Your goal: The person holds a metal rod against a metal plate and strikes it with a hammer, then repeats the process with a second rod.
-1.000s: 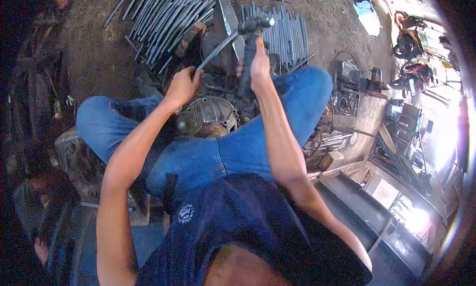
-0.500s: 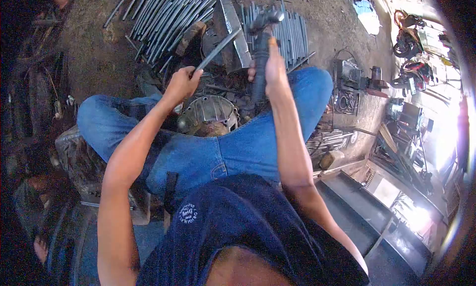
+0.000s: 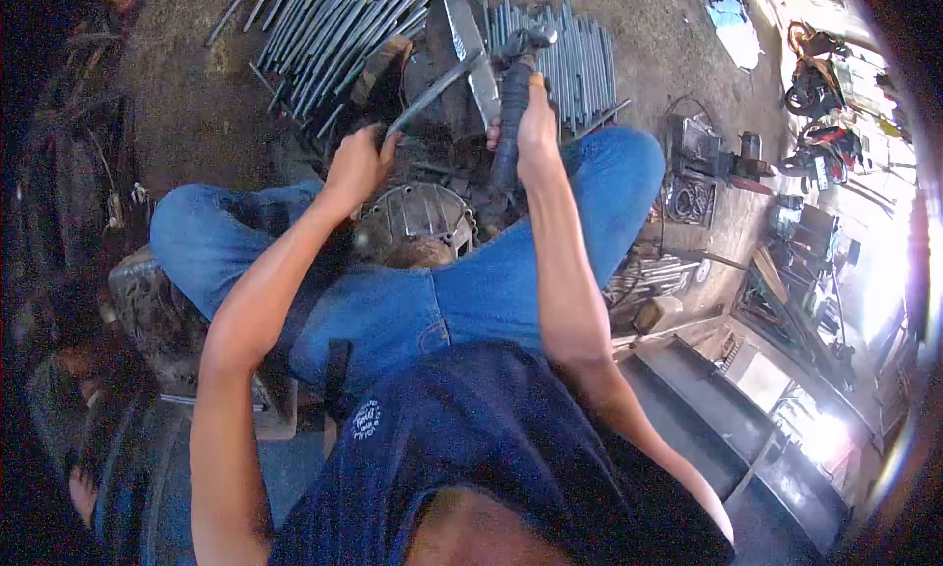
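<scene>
My left hand (image 3: 360, 163) is closed around one end of a metal rod (image 3: 432, 94). The rod's far end lies across the bright top of a steel anvil block (image 3: 466, 38). My right hand (image 3: 535, 129) grips a hammer (image 3: 509, 124) by its dark, wrapped handle. The hammer's metal head (image 3: 530, 41) is just right of the anvil block, over several rods lying behind it. Between my legs sits a round, ribbed metal housing (image 3: 417, 215).
A large pile of rods (image 3: 339, 36) spreads at the upper left, and a second row of rods (image 3: 580, 70) lies right of the anvil. A machine with a disc (image 3: 722, 159) stands at the right. Motorcycles (image 3: 820, 154) are parked farther off.
My right hand and the hammer have shifted slightly to the left. My left hand still holds the rod on the anvil, its angle a little changed.
</scene>
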The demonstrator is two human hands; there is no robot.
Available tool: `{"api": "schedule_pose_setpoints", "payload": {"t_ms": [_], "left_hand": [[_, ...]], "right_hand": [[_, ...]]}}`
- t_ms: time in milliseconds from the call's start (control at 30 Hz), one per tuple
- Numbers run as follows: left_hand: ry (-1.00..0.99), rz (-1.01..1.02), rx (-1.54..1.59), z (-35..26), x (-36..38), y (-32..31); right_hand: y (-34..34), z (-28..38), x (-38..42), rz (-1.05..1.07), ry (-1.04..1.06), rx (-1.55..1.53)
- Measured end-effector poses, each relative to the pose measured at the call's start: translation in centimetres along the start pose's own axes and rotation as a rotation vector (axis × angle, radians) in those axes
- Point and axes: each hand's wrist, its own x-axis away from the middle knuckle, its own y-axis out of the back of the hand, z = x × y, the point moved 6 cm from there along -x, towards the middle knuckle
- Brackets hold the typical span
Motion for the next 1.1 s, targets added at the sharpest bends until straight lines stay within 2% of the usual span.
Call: {"api": "schedule_pose_setpoints", "payload": {"t_ms": [33, 100, 200, 267, 333, 433, 500, 567, 600, 633, 667, 733, 767, 800, 833, 867, 900, 967, 1033, 1100], "left_hand": [[-0.029, -0.035, -0.018, 0.1, 0.6, -0.2], [0.028, 0.042, -0.008, 0.6, 0.2, -0.7], [-0.023, -0.021, 0.020, 0.6, 0.2, -0.3], [0.097, 0.083, 0.139, 0.9, 0.3, -0.3], [0.049, 0.054, 0.125, 0.8, 0.7, -0.2], [0.012, 0.056, 0.108, 0.8, 0.8, -0.4], [-0.033, 0.007, 0.100, 0.3, 0.7, -0.1], [-0.028, 0.005, 0.058, 0.5, 0.7, -0.1], [-0.034, 0.000, 0.018, 0.3, 0.7, -0.1], [-0.034, 0.006, 0.019, 0.1, 0.8, -0.1], [-0.005, 0.016, 0.014, -0.1, 0.8, 0.1], [0.019, 0.015, 0.015, -0.1, 0.5, 0.2], [-0.027, -0.017, 0.009, 0.0, 0.5, 0.0], [-0.070, -0.051, 0.003, 0.1, 0.6, 0.0], [-0.068, -0.043, 0.005, 0.2, 1.2, -0.1], [-0.064, -0.048, 0.004, 0.2, 1.6, 0.0], [-0.073, -0.074, 0.002, -0.1, 0.7, 0.5], [-0.068, -0.080, -0.006, 0.3, 0.3, 0.7], [-0.085, -0.083, -0.012, -0.3, 0.3, 1.2], [0.032, 0.052, 0.047, -0.2, 0.8, 0.7]], "right_hand": [[0.8, -0.1, 0.7, -0.043, 0.010, 0.067], [1.3, -0.1, 2.3, -0.040, 0.020, 0.051], [1.6, -1.1, 3.3, -0.083, 0.009, 0.109], [1.3, -2.8, 2.6, -0.099, -0.032, 0.116], [0.5, -3.2, 2.6, -0.077, -0.052, 0.089], [-0.2, 1.2, 3.0, 0.019, 0.003, 0.082], [-0.1, 7.4, 5.0, 0.006, 0.263, 0.142], [-0.6, 14.7, 9.4, -0.093, 0.560, 0.158], [-1.3, 17.5, 10.9, -0.133, 0.712, 0.048], [-1.6, 19.2, 12.1, -0.173, 0.866, -0.062], [-1.4, 18.8, 11.6, -0.175, 0.866, -0.061], [-1.3, 16.7, 9.1, -0.011, 0.970, -0.057], [-0.9, 11.9, 5.2, -0.116, 0.772, -0.190], [0.2, 5.8, -1.3, -0.202, 0.749, 0.079], [0.6, 1.2, -2.3, -0.292, 0.261, 0.640], [0.9, -4.1, -5.8, -0.141, 0.127, 0.184], [1.2, -2.3, -4.7, -0.144, 0.151, 0.177], [0.8, -0.8, 0.9, 0.024, -0.001, -0.048], [1.2, -0.4, 2.2, -0.040, 0.021, 0.015], [1.9, -0.9, 3.8, -0.063, 0.013, 0.082]]}}
